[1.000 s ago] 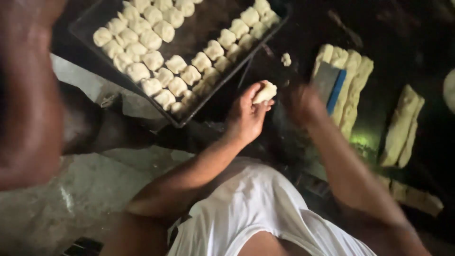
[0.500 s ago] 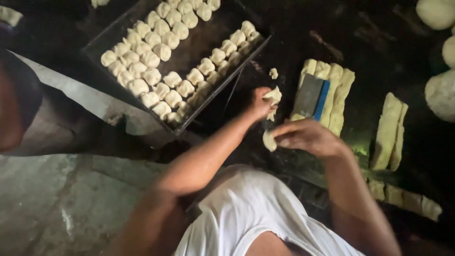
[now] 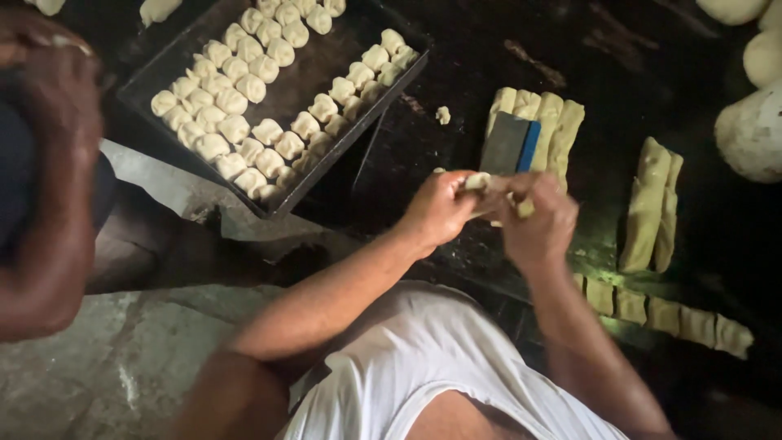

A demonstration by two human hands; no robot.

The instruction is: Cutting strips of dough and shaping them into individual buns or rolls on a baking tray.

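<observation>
Hands, left (image 3: 440, 210) and right (image 3: 542, 218), apparently pinch dough piece (image 3: 481, 182).

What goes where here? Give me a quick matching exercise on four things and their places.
Things:
1. dough piece
2. scraper
3. dark tray
4. cut dough chunks

Places:
a. lying on the dough logs
b. row to the right of the right forearm
c. between both hands
d. upper left, filled with shaped pieces

Pairs: 1-c, 2-a, 3-d, 4-b
</observation>
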